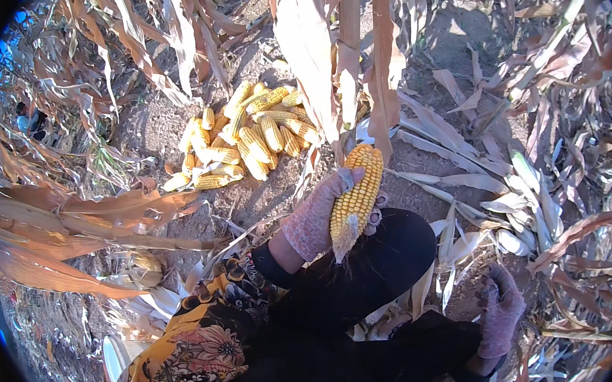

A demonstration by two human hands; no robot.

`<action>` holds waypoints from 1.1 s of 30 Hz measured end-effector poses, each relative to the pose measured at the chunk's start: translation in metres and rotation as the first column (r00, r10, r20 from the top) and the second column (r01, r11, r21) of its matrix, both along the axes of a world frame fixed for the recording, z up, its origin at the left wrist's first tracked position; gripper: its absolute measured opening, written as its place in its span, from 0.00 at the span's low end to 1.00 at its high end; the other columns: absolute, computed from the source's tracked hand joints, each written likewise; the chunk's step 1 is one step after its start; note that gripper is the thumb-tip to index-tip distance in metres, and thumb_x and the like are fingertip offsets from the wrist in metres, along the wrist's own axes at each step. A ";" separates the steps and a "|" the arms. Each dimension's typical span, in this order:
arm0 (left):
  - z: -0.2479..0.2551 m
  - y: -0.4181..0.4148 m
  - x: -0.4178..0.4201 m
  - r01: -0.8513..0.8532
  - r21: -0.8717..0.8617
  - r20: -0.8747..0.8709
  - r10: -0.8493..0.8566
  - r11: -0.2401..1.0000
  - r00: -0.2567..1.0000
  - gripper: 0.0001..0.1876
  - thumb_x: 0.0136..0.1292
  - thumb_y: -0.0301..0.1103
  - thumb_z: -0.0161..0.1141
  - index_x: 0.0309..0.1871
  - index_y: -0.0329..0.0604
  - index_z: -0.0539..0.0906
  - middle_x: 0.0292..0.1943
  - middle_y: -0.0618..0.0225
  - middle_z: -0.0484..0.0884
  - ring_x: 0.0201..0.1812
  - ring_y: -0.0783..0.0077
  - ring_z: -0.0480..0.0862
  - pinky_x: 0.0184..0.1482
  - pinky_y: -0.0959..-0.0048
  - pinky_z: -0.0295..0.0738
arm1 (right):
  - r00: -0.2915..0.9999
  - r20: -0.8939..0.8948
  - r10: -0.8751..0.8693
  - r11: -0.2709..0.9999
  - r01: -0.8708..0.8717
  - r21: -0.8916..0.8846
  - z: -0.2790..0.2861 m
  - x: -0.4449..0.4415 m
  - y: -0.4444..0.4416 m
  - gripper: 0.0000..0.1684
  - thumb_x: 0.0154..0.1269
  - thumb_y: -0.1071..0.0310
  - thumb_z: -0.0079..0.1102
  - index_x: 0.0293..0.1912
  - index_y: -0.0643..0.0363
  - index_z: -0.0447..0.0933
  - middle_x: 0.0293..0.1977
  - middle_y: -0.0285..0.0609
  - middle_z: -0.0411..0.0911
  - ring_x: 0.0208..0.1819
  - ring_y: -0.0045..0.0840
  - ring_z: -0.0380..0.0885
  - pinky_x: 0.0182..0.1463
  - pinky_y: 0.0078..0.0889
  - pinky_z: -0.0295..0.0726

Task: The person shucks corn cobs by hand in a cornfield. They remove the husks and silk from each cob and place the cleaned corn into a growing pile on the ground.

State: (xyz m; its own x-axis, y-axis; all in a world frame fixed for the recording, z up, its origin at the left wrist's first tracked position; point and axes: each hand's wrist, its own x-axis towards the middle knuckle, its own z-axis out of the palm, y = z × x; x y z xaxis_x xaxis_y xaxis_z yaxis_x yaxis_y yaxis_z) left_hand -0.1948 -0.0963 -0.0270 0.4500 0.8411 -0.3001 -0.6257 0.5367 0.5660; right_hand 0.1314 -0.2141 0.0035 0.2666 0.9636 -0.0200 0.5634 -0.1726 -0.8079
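Note:
My left hand [317, 214], in a worn pinkish patterned glove, grips a husked yellow ear of corn [357, 193] above my knee. Pale mould-like matter and thin silk strands show near the ear's lower tip. My right hand [500, 312], gloved alike, is at the right beside dry husks, its fingers curled; whether anything is between them cannot be told. A pile of husked corn ears [256, 135] lies on the soil ahead of me and to the left.
Dry corn stalks and leaves [349, 44] rise just past the held ear. Loose husks [528, 209] cover soil at the right. A pale container's rim [111, 363] shows at lower left. Another person [31, 122] is far off at the left.

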 end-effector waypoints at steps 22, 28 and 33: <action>0.021 0.043 0.039 -0.042 0.301 -0.078 0.068 0.953 0.995 0.14 0.73 0.43 0.50 0.42 0.40 0.75 0.13 0.79 0.61 0.12 0.81 0.65 0.13 0.80 0.62 | 0.864 0.352 0.360 0.933 -0.331 -0.142 -0.016 -0.015 0.005 0.13 0.64 0.62 0.55 0.45 0.58 0.74 0.36 0.49 0.80 0.42 0.44 0.80 0.44 0.44 0.79; 0.060 0.041 0.133 0.150 0.397 -0.136 -0.103 0.906 0.985 0.14 0.71 0.38 0.54 0.49 0.38 0.78 0.20 0.74 0.72 0.17 0.80 0.70 0.20 0.79 0.69 | 0.875 0.338 0.347 0.937 -0.311 -0.158 -0.006 -0.009 -0.017 0.12 0.63 0.62 0.56 0.42 0.58 0.73 0.35 0.47 0.79 0.41 0.44 0.80 0.43 0.43 0.79; 0.069 0.034 0.197 0.392 0.510 -0.371 -0.216 0.766 0.903 0.13 0.68 0.36 0.58 0.49 0.37 0.79 0.30 0.69 0.80 0.29 0.79 0.78 0.31 0.80 0.75 | 0.897 0.320 0.305 0.952 -0.275 -0.136 -0.008 -0.004 -0.028 0.13 0.62 0.63 0.58 0.45 0.57 0.73 0.35 0.46 0.78 0.40 0.43 0.80 0.43 0.41 0.79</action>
